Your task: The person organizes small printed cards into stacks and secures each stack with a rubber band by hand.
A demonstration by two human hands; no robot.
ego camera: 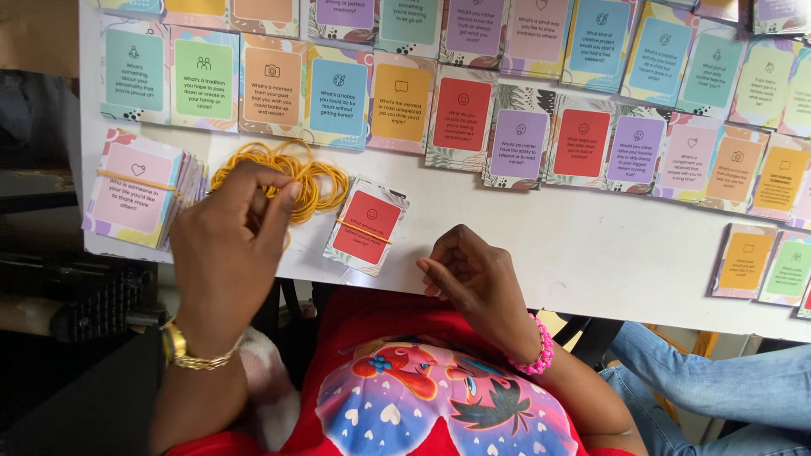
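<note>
My left hand point(230, 245) reaches into a pile of yellow rubber bands point(308, 177) on the white table point(541, 228), with thumb and fingers pinching at the bands. Just right of the pile lies a small card stack with a red face point(368, 225), bound by a yellow band. My right hand point(470, 274) rests loosely curled at the table's near edge, empty, a little right of that red stack. To the left of the bands lies a thicker banded stack of pink-faced cards point(139, 190).
Rows of colourful question cards point(507, 110) cover the far half of the table. Two more cards, orange point(743, 257) and green point(787, 268), lie at the right. Blue-jeaned legs of another person point(718, 371) show at the lower right, below the table edge.
</note>
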